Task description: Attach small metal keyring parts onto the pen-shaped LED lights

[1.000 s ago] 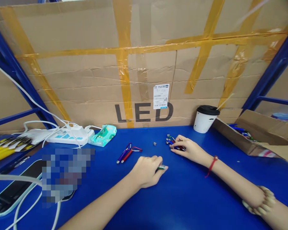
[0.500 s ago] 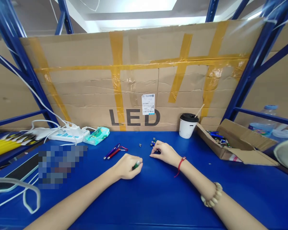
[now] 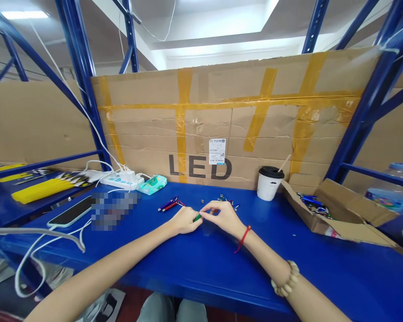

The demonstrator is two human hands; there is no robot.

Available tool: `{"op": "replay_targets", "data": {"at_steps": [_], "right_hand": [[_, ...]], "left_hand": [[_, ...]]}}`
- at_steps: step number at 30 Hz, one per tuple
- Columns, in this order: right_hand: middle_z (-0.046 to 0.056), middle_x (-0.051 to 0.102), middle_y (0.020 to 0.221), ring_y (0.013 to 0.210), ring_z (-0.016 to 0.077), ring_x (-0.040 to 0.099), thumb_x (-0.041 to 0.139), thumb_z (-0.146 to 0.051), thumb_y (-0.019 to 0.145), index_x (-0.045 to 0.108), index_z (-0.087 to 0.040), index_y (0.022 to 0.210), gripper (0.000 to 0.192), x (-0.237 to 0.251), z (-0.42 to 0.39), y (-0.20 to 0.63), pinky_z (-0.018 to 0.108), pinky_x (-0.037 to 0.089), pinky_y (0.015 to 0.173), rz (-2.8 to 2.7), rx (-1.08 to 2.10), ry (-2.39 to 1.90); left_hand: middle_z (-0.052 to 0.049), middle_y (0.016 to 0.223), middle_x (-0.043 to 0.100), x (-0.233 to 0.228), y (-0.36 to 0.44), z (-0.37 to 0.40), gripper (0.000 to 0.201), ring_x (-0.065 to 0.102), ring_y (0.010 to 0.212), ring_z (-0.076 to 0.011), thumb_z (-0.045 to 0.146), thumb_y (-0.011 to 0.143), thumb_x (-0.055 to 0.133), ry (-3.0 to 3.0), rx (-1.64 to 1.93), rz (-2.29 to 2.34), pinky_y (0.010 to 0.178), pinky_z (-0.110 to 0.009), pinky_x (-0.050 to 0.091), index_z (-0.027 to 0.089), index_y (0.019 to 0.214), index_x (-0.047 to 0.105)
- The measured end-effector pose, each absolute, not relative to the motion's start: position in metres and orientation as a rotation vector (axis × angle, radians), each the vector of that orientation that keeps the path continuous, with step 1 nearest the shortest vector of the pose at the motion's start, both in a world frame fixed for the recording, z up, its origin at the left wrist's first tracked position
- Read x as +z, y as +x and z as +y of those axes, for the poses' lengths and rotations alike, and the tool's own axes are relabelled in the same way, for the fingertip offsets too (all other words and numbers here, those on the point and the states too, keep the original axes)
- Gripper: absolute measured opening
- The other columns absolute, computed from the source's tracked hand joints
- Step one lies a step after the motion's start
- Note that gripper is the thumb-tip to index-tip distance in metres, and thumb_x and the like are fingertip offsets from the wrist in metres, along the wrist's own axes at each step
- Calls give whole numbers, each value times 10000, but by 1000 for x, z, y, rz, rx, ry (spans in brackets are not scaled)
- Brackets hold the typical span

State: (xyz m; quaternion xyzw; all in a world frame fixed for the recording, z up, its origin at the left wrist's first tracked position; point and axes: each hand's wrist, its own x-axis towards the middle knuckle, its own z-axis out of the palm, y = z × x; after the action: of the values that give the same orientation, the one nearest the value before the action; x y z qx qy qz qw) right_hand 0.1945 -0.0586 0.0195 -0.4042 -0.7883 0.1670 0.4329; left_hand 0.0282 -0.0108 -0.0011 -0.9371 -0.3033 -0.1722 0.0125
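Observation:
My left hand [image 3: 187, 220] is closed around a small green metal tube [image 3: 197, 217], of which only a short part shows. At the tube's end, the thumb and forefinger of my right hand [image 3: 224, 218] are pinched together; whatever is between them is too small to make out. Just beyond my left hand lie a purple tube [image 3: 168, 204] and a red tube [image 3: 169, 206] with clip-like ends. A tiny metal piece [image 3: 202, 201] sits alone on the blue table [image 3: 201, 259]. Behind my right hand, a cluster of small parts [image 3: 224, 198] is partly hidden.
At the right stand a lidded paper cup [image 3: 268, 184] and an open cardboard box [image 3: 342, 219] holding metal and blue pieces. On the left are a tissue pack [image 3: 153, 184], a power strip [image 3: 121, 180], a phone [image 3: 72, 211] and loose white cables. A taped cardboard wall [image 3: 147, 134] closes the back.
My right hand has come leftward to meet the green tube in my left hand; before, the hands were apart. The camera view has tilted and shifted, showing the table's front edge.

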Motion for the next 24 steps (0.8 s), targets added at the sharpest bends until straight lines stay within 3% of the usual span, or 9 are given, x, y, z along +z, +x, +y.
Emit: {"op": "replay_targets", "data": {"at_steps": [5, 10, 13, 17, 24], "right_hand": [[58, 662, 859, 753, 159, 597, 597, -371, 747, 685, -180, 717, 213, 18, -55, 196, 269, 465, 624, -2034, 541, -850], [57, 658, 806, 597, 123, 595, 650, -410, 680, 620, -136, 922, 367, 22, -47, 203, 250, 479, 557, -1921, 718, -899], [29, 653, 771, 566, 107, 591, 640, -393, 698, 584, -147, 973, 373, 23, -43, 215, 223, 470, 534, -1933, 530, -1082], [13, 641, 809, 640, 121, 586, 557, -255, 776, 626, -209, 873, 128, 19, -42, 229, 242, 449, 584, -1920, 186, -1324], [18, 612, 915, 709, 130, 568, 449, -263, 850, 627, -238, 925, 195, 15, -40, 232, 269, 433, 662, -1927, 13, -1397]], "left_hand": [[-15, 474, 525, -1, 28, -14, 365, 514, 458, -123, 257, 833, 394, -2858, -556, -981, 470, -218, 275, 140, 499, 482], [-9, 512, 536, -1, 26, -17, 386, 517, 487, -115, 287, 877, 336, -2782, -602, -979, 500, -215, 298, 148, 552, 490], [0, 490, 495, 0, 25, -18, 440, 476, 468, -103, 345, 897, 296, -2755, -652, -955, 505, -218, 292, 153, 531, 449], [13, 493, 470, -1, 25, -18, 451, 436, 465, -90, 411, 887, 315, -2751, -713, -912, 507, -214, 282, 158, 531, 425], [10, 484, 476, -4, 27, -12, 494, 422, 468, -89, 490, 861, 337, -2846, -745, -915, 499, -217, 284, 156, 505, 414]]}}
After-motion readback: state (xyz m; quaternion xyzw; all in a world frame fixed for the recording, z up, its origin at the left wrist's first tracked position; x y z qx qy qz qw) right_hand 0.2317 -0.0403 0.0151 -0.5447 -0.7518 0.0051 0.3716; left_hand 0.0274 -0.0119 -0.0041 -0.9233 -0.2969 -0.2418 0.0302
